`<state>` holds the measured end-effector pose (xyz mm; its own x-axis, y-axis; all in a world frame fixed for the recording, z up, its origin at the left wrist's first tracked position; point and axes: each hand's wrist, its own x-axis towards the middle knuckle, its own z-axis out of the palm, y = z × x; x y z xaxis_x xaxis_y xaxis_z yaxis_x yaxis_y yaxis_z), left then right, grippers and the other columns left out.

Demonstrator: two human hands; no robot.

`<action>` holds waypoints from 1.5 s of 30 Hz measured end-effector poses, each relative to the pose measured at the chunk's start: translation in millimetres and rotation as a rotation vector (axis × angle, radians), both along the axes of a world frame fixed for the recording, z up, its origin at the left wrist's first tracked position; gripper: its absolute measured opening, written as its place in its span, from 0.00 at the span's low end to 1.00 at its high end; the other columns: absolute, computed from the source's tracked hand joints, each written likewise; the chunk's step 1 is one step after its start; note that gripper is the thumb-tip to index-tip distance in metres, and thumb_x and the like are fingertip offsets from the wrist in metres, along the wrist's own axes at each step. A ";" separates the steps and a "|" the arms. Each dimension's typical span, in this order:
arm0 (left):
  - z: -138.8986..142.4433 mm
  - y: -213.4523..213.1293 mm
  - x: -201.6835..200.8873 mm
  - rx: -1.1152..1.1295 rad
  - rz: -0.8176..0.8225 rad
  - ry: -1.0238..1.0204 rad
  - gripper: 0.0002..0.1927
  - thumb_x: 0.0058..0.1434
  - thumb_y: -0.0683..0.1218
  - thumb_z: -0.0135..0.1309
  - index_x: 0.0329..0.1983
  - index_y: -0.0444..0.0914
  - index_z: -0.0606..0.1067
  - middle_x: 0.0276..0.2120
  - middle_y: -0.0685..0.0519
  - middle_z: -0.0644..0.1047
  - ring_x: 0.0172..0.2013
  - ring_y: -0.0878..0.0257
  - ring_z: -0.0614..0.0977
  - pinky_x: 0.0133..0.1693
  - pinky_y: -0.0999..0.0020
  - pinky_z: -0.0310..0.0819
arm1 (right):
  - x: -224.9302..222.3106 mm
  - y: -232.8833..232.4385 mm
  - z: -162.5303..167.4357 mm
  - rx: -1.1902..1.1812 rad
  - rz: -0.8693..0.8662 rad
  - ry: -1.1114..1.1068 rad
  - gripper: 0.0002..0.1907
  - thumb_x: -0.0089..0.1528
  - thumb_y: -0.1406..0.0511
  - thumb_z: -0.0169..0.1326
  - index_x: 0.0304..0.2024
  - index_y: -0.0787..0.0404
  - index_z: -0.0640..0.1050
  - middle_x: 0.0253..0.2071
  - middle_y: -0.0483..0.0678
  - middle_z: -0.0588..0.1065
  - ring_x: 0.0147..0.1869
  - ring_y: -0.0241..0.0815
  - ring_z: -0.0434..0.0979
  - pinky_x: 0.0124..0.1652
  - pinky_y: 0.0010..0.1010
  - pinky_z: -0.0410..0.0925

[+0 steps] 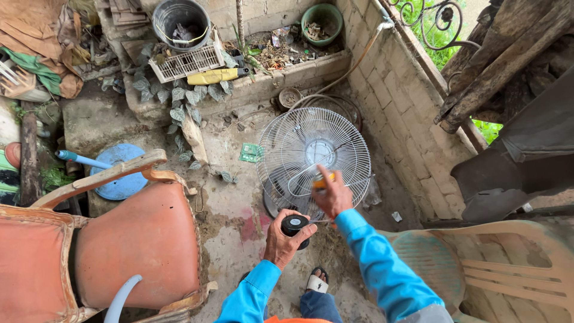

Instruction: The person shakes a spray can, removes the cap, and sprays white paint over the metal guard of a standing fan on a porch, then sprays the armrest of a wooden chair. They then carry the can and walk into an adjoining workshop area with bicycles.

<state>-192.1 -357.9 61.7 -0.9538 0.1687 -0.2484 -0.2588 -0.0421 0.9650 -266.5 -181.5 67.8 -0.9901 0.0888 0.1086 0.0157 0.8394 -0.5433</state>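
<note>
A round white wire fan guard (314, 152) stands on a dark base on the concrete floor in front of me. My right hand (332, 194) reaches onto the guard's lower rim, closed around a small orange-yellow tool (323, 181). My left hand (285, 238) grips a black cylindrical part (295, 226) with a pale round label on top, just below the guard. Both arms wear bright blue sleeves.
An orange padded chair with wooden arms (119, 239) stands at the left. A pale plastic chair (496, 269) is at the right. A brick wall (400, 101) runs behind the fan. A hose (353, 66), buckets, a white basket (188, 63) and a blue lid (119, 173) lie around.
</note>
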 end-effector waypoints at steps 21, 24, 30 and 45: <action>0.6 3.6 -0.2 0.067 0.001 -0.004 0.22 0.51 0.51 0.71 0.42 0.36 0.75 0.42 0.49 0.84 0.42 0.63 0.85 0.44 0.65 0.83 | -26.8 40.5 34.7 -0.021 -0.422 0.142 0.41 0.56 0.57 0.62 0.70 0.41 0.63 0.60 0.55 0.67 0.51 0.62 0.78 0.46 0.53 0.73; 1.9 1.6 1.3 0.066 -0.003 0.013 0.22 0.51 0.50 0.71 0.42 0.36 0.75 0.42 0.50 0.84 0.42 0.63 0.85 0.43 0.65 0.84 | -32.5 43.0 40.7 0.007 -0.431 0.107 0.41 0.56 0.57 0.63 0.71 0.41 0.63 0.59 0.56 0.67 0.50 0.63 0.78 0.46 0.53 0.73; 4.1 -3.9 -4.6 0.063 -0.015 -0.017 0.21 0.51 0.50 0.70 0.42 0.36 0.75 0.41 0.50 0.84 0.41 0.63 0.85 0.43 0.66 0.84 | -24.8 33.0 32.9 -0.026 -0.248 0.012 0.42 0.53 0.56 0.66 0.69 0.40 0.65 0.53 0.57 0.71 0.52 0.64 0.77 0.49 0.53 0.72; 6.8 0.8 -4.8 0.092 -0.036 -0.017 0.21 0.51 0.49 0.71 0.42 0.36 0.76 0.39 0.49 0.84 0.40 0.64 0.85 0.42 0.67 0.83 | -31.9 43.7 42.4 -0.014 -0.446 0.183 0.41 0.56 0.58 0.63 0.71 0.41 0.63 0.59 0.55 0.68 0.51 0.62 0.79 0.46 0.52 0.73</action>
<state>-196.9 -357.1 68.5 -0.9424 0.2260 -0.2467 -0.2785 -0.1211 0.9528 -298.4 -137.7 110.2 -0.8197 0.5034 0.2732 0.2757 0.7649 -0.5821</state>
